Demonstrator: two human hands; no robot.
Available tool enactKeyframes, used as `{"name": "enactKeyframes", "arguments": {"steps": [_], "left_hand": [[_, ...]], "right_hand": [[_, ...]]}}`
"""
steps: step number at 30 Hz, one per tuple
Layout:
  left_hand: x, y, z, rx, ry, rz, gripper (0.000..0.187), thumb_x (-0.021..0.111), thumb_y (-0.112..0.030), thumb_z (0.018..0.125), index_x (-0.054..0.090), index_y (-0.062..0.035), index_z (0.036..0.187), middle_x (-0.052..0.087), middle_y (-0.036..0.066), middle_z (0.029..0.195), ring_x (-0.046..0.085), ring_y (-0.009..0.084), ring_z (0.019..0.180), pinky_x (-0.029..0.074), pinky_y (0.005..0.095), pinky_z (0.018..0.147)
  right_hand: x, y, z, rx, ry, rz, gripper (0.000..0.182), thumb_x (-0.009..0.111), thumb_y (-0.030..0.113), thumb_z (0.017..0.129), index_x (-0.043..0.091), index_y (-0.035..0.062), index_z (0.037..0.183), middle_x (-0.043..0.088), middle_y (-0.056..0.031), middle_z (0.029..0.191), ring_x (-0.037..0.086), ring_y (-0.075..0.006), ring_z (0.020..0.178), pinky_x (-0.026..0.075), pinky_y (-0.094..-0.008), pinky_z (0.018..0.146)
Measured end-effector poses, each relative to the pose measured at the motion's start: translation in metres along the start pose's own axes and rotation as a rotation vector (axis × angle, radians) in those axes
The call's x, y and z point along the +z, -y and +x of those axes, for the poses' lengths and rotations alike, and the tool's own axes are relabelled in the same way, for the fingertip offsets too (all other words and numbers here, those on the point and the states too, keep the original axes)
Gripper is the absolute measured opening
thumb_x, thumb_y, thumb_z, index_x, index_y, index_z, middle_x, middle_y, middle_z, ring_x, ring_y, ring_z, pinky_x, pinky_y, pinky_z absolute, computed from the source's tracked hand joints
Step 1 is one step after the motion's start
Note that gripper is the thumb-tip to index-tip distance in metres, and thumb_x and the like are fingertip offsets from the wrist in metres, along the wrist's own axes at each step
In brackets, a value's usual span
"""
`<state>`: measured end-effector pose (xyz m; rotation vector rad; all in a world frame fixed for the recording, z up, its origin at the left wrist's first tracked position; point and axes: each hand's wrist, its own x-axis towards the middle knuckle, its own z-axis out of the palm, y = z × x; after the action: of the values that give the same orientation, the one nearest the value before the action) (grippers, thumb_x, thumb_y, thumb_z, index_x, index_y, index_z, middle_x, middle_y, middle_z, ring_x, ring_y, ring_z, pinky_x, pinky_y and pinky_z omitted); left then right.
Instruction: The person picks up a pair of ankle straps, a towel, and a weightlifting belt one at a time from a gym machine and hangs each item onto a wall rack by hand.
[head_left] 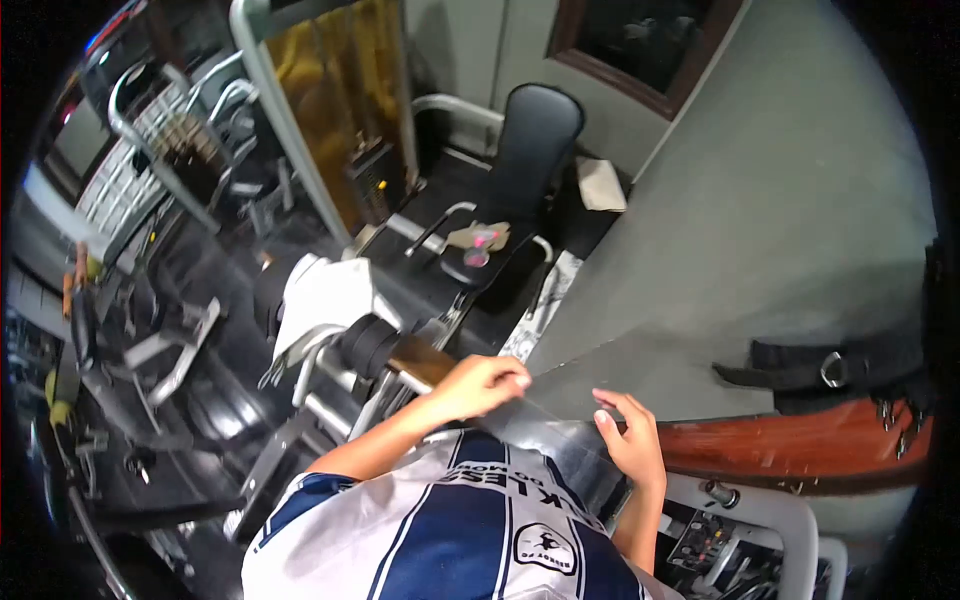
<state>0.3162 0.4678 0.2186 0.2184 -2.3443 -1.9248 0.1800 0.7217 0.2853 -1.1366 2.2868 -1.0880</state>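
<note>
Both hands are in front of the striped blue and white shirt (450, 520), held apart. My left hand (487, 387) has its fingers curled inward, and whether something small is inside cannot be made out. Just below it lies a dark, shiny surface (545, 432). My right hand (630, 435) is raised to the right with thumb and fingers apart and nothing between them. Left of my left hand are a black cylindrical pad (368, 343) and a white cloth (325, 305) draped over gym equipment.
A machine with a black backrest (538, 135) stands ahead. Metal-framed gym equipment (180, 350) is on the left. A grey wall (780, 220) rises at right, beside a wooden ledge (790, 445) and a black belt (830, 370). A metal frame (790, 515) stands at lower right.
</note>
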Motion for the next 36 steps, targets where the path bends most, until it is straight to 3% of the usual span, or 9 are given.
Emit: {"name": "enactKeyframes", "arguments": {"steps": [6, 12, 16, 18, 24, 26, 31, 34, 36], "left_hand": [[-0.067, 0.055, -0.093, -0.021, -0.797, 0.202, 0.014, 0.059, -0.013, 0.097, 0.065, -0.0003, 0.099, 0.063, 0.004, 0.082, 0.058, 0.0124, 0.067, 0.047, 0.0278, 0.062], [-0.078, 0.082, -0.133, -0.013, -1.193, 0.417, 0.039, 0.068, -0.014, 0.087, 0.053, -0.0009, 0.121, 0.052, 0.016, 0.118, 0.055, 0.0253, 0.106, 0.047, 0.0356, 0.090], [-0.082, 0.115, -0.133, -0.244, -1.066, 0.207, 0.058, 0.072, -0.026, 0.087, 0.049, 0.0019, 0.132, 0.057, 0.022, 0.126, 0.055, 0.0343, 0.117, 0.043, 0.0431, 0.101], [-0.085, 0.101, -0.139, -0.391, -0.835, 0.091, 0.039, 0.070, -0.028, 0.091, 0.062, 0.0029, 0.114, 0.069, 0.018, 0.102, 0.067, 0.0278, 0.096, 0.050, 0.0372, 0.086], [-0.083, 0.041, -0.126, -0.091, -0.347, 0.264, 0.030, 0.065, -0.027, 0.095, 0.059, 0.0022, 0.097, 0.061, 0.019, 0.089, 0.063, 0.0359, 0.083, 0.048, 0.0407, 0.072], [-0.075, 0.028, -0.107, 0.019, -0.237, 0.229, 0.036, 0.066, -0.033, 0.093, 0.056, 0.0014, 0.090, 0.056, 0.019, 0.081, 0.058, 0.0358, 0.073, 0.045, 0.0411, 0.067], [-0.037, 0.000, -0.055, 0.181, -0.076, 0.169, 0.037, 0.069, -0.033, 0.091, 0.056, 0.0014, 0.090, 0.054, 0.018, 0.078, 0.055, 0.0339, 0.069, 0.044, 0.0410, 0.063], [-0.003, -0.030, -0.034, 0.097, 0.024, 0.021, 0.038, 0.068, -0.032, 0.094, 0.056, 0.0038, 0.097, 0.061, 0.022, 0.084, 0.061, 0.0330, 0.076, 0.049, 0.0405, 0.071], [0.025, -0.023, -0.019, 0.160, 0.009, -0.093, 0.049, 0.069, -0.032, 0.093, 0.052, 0.0030, 0.123, 0.065, 0.019, 0.095, 0.064, 0.0282, 0.085, 0.051, 0.0368, 0.083]], "right_hand": [[0.088, 0.023, 0.056, -0.035, 0.200, 0.231, 0.027, 0.065, 0.014, 0.093, 0.066, 0.0019, 0.117, 0.070, -0.0157, 0.102, 0.069, -0.0262, 0.095, 0.053, -0.0334, 0.083], [0.178, 0.054, 0.120, -0.388, 0.348, 0.201, 0.028, 0.062, 0.022, 0.095, 0.066, 0.0056, 0.117, 0.069, -0.0158, 0.103, 0.067, -0.0308, 0.093, 0.052, -0.0385, 0.082], [0.229, 0.047, 0.143, -0.215, 0.356, 0.272, 0.033, 0.059, 0.029, 0.099, 0.065, 0.0023, 0.117, 0.069, -0.0178, 0.105, 0.067, -0.0304, 0.095, 0.052, -0.0395, 0.085], [0.239, 0.045, 0.155, 0.066, 0.714, 0.126, 0.043, 0.050, 0.039, 0.103, 0.065, -0.0001, 0.113, 0.068, -0.0181, 0.103, 0.067, -0.0311, 0.095, 0.053, -0.0374, 0.085], [0.232, 0.030, 0.134, 0.400, 0.555, 1.088, 0.041, 0.043, 0.040, 0.107, 0.057, 0.0050, 0.123, 0.064, -0.0007, 0.111, 0.059, -0.0084, 0.101, 0.048, -0.0294, 0.090], [0.209, 0.020, 0.126, 0.280, 0.401, 1.192, 0.036, 0.050, 0.029, 0.106, 0.056, 0.0025, 0.130, 0.064, -0.0051, 0.126, 0.059, -0.0142, 0.116, 0.045, -0.0304, 0.101], [0.098, 0.057, 0.108, 0.014, 0.024, 1.148, 0.032, 0.056, 0.017, 0.102, 0.053, 0.0005, 0.129, 0.065, -0.0051, 0.117, 0.062, -0.0119, 0.106, 0.049, -0.0306, 0.095], [0.048, 0.063, 0.086, -0.050, -0.154, 1.011, 0.030, 0.059, 0.013, 0.100, 0.054, 0.0004, 0.126, 0.065, -0.0055, 0.114, 0.061, -0.0114, 0.103, 0.049, -0.0299, 0.094], [0.024, 0.067, 0.067, -0.189, -0.328, 0.824, 0.028, 0.061, 0.014, 0.099, 0.056, 0.0007, 0.123, 0.064, -0.0057, 0.112, 0.060, -0.0103, 0.101, 0.048, -0.0288, 0.093]]}}
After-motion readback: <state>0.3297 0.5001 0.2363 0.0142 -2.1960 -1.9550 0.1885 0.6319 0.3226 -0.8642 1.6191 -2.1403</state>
